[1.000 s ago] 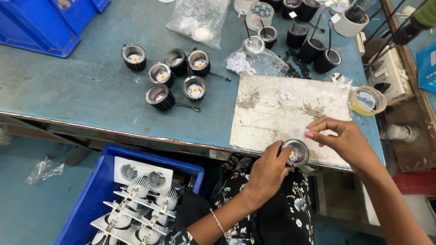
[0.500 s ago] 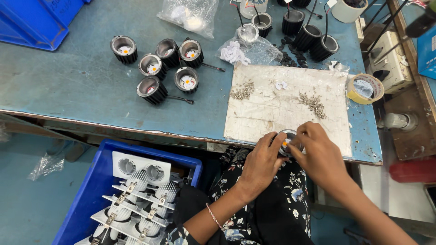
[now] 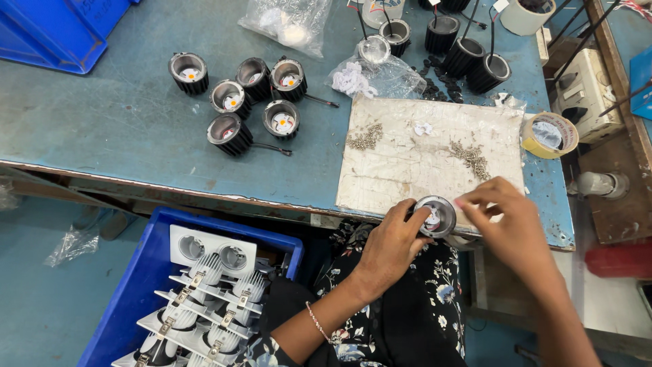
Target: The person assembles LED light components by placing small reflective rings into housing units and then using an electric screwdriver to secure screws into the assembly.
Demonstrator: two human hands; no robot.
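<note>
My left hand grips a small round lamp housing with a silver reflector, held at the near edge of a worn white board. The fingertips of my right hand pinch at the housing's right rim. Two small heaps of screws lie on the board. Several more black lamp housings with wires stand in a cluster on the blue-grey table, to the left of the board.
A blue crate of white finned light fittings stands on the floor at lower left. A tape roll sits at the table's right edge. Plastic bags, black cylinders with wires and another blue bin line the back.
Both hands closed in over the housing half a second ago; now my right hand has drawn back to its right rim and the reflector shows again. The view has shifted.
</note>
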